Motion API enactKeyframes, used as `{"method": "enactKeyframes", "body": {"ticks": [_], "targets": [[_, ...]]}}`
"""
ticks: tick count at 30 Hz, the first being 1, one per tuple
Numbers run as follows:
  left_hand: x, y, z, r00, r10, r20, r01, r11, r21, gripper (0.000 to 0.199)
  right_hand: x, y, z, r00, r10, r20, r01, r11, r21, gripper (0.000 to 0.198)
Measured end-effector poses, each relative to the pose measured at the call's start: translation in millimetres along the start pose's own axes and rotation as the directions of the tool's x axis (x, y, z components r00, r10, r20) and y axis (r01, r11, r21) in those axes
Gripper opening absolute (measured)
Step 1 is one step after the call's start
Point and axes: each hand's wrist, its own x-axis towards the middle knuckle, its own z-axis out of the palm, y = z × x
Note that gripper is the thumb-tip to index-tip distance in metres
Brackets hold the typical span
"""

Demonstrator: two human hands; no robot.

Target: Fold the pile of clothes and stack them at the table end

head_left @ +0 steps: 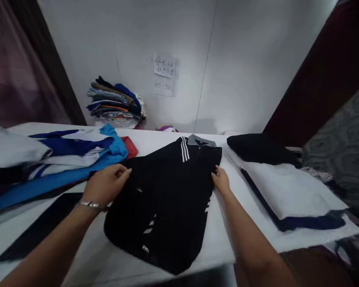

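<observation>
A black long-sleeved polo shirt [176, 199] lies spread on the white table, its grey collar [202, 140] toward the wall. Three white stripes run over one shoulder, and more white marks show lower down. My left hand [106, 183], with a bracelet at the wrist, is closed in a pinch on the shirt's left side near the sleeve. On the opposite side, my right hand [220, 180] grips the shirt's edge between thumb and fingers, below the shoulder.
Blue, white and dark clothes [86, 153] lie heaped on the left. A folded stack of clothes [116, 99] stands at the back by the wall. To the right are white and navy folded garments [293, 191] and a black garment [260, 149]. Paper notes [165, 75] hang on the wall.
</observation>
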Motion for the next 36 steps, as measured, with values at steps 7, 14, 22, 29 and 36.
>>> {"method": "enactKeyframes", "body": {"ticks": [7, 14, 22, 29, 36], "targets": [[-49.6, 48.0, 49.0, 0.877, 0.332, 0.348, -0.305, 0.943, -0.131, 0.033, 4.6, -2.2, -6.5, 0.999, 0.032, 0.000, -0.032, 0.999, 0.002, 0.049], [-61.9, 38.8, 97.8, 0.825, 0.276, 0.492, -0.250, 0.961, -0.121, 0.031, 30.6, 2.7, -11.9, 0.979, 0.197, 0.055, -0.201, 0.976, 0.088, 0.050], [-62.9, 34.8, 98.4, 0.826, 0.354, 0.437, -0.277, 0.932, -0.232, 0.018, 65.0, -2.9, -9.5, 0.954, 0.278, 0.110, -0.297, 0.831, 0.471, 0.053], [-56.0, 28.7, 101.0, 0.856, 0.328, 0.399, -0.114, 0.874, -0.472, 0.024, 82.1, -9.2, -6.0, 0.895, 0.388, 0.220, -0.420, 0.566, 0.710, 0.071], [-52.4, 20.0, 109.8, 0.793, 0.216, 0.570, 0.256, 0.731, -0.633, 0.038, 119.0, -7.3, -1.6, 0.881, 0.412, 0.232, -0.405, 0.402, 0.822, 0.088]]}}
